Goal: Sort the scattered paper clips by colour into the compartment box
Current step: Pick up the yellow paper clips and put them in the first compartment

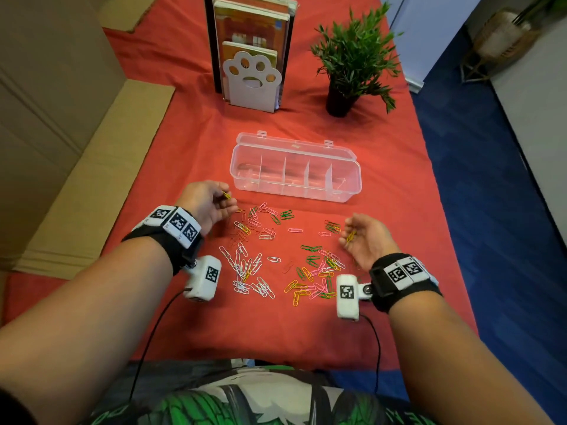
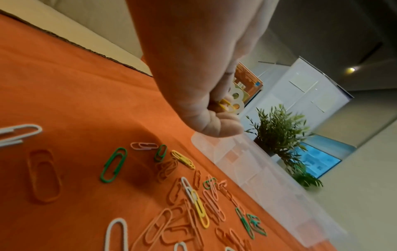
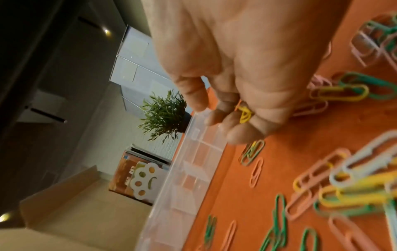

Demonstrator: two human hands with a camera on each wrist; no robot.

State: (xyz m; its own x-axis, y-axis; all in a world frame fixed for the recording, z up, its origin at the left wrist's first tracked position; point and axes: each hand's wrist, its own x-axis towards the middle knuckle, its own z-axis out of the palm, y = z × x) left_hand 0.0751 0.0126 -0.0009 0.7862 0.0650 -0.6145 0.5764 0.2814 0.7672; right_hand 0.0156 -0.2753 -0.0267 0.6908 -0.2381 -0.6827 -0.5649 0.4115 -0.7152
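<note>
Head view: the scattered paper clips [image 1: 267,256] are spread over the middle of the frame on a red cloth [image 1: 383,191], thin looped wire coated in white, pink, green, yellow and orange, many overlapping in loose heaps. A yellow clip [image 1: 227,196] is pinched in the curled fingers of the left hand [image 1: 205,204], left of centre, just above the upper edge of the scatter. Another yellow clip [image 1: 350,236] is pinched by the right hand [image 1: 366,240], right of centre, beside the clips lying there. In the wrist views each yellow clip is seen gripped between thumb and fingertips, partly hidden by them.

The compartment box [image 1: 349,179], of clear smooth plastic with thin dividers and a hinged lid laid open behind it, is seen just above the clips, apart from both hands; no clips are seen in its compartments.

Further up, a white paw-shaped bookend [image 1: 251,84] is set in front of upright books [image 1: 251,26], and a leafy green plant in a dark pot [image 1: 352,62] stands at upper right. Flat cardboard [image 1: 92,179] lies along the left edge. Black straps with square-patterned white markers are worn on both wrists.
</note>
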